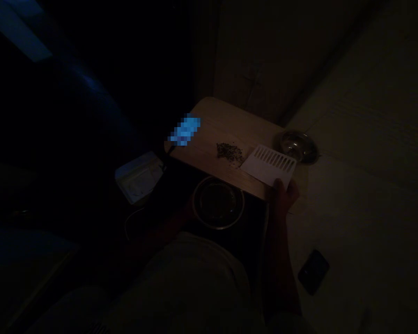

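Observation:
The scene is very dark. My right hand grips the near edge of a white slotted card that lies flat on a wooden board. A small pile of dark crumbled bits sits on the board just left of the card. A round metal bowl is held at the board's near edge; my left hand seems to hold its left rim, but its fingers are lost in the dark.
A glowing blue screen lies on the board's left end. A glass dish stands to the right of the board. A white box sits to the left. A dark phone lies at the lower right.

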Demonstrator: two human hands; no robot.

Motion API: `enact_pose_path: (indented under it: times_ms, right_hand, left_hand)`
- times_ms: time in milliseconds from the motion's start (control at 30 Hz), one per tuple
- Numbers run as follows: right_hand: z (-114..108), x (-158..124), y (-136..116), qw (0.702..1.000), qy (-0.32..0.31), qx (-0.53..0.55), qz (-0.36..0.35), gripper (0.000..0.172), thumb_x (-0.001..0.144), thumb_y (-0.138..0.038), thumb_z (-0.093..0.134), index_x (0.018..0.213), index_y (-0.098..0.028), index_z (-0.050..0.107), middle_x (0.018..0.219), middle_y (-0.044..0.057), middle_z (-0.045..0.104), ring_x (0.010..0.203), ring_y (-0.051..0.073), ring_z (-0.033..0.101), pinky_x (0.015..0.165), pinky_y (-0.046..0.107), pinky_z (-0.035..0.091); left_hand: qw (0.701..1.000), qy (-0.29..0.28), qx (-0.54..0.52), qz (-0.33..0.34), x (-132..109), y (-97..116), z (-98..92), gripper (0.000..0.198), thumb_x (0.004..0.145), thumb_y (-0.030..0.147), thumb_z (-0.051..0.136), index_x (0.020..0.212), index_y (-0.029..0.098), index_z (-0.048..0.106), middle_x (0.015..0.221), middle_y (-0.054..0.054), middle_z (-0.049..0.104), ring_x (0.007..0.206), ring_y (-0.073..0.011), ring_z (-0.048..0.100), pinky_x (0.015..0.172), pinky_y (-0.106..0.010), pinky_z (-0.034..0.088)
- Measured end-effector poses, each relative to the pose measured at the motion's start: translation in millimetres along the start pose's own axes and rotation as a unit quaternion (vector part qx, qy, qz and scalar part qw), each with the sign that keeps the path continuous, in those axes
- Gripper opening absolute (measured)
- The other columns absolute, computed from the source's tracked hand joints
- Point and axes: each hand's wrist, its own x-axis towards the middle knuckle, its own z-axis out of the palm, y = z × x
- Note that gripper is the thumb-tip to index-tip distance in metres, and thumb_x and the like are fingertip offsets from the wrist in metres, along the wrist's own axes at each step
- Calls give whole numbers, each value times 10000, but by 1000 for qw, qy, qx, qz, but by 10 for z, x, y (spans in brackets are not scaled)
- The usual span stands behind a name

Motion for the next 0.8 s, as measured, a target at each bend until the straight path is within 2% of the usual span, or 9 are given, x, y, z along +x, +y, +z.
enact_pose_path:
  times_ms: [100,233,333,467,567,667,800]
  right_hand:
    - [13,-7,-18,1000,22,8,-9,215,774,-331,635,893,-153,658,829,9,644,775,157,570,728,294,479]
    - [16,2,1,998,49,8,-24,184,797,-331,631,872,-164,644,820,0,633,761,151,565,737,295,482]
    - [20,4,8,999,38,-3,-19,191,801,-326,634,890,-158,654,830,3,644,766,151,576,746,295,489]
    - [28,-8,-14,1000,-5,-7,-22,242,784,-348,674,911,-142,665,856,21,664,790,158,595,764,306,502]
    - [33,-14,-30,1000,-29,2,-12,270,761,-376,708,883,-139,668,835,32,671,780,166,603,730,304,510]
    - [38,-13,-23,1000,-24,2,-12,273,748,-369,729,883,-136,682,827,35,678,766,170,612,711,303,510]
    - [41,-12,-1,1000,-8,13,-9,270,738,-350,740,900,-139,691,848,38,693,760,171,629,726,313,517]
  left_hand:
    - [1000,23,11,-12,8,-8,-18,708,594,344,864,1265,215,680,1388,-94,632,1530,-330,221,1260,-511,157]
    - [999,31,0,-25,50,-39,-26,614,641,404,837,1202,188,708,1273,-119,701,1494,-342,314,1241,-507,237]
    - [999,34,-14,-20,72,-47,-15,548,655,385,832,1152,182,717,1259,-114,708,1487,-332,332,1238,-484,257]
    - [1000,27,-13,-9,54,-33,2,501,668,339,828,1137,201,721,1303,-91,689,1497,-327,313,1252,-495,214]
    - [999,33,-6,26,42,-44,-15,597,598,257,871,1172,203,718,1346,-78,664,1516,-329,267,1271,-484,152]
    - [998,39,-5,49,65,-85,-68,569,587,221,872,1138,187,733,1323,-76,680,1527,-322,234,1278,-454,133]
    - [999,0,-44,11,119,-138,-152,475,653,216,835,1117,193,737,1284,-62,703,1528,-307,239,1276,-455,140]
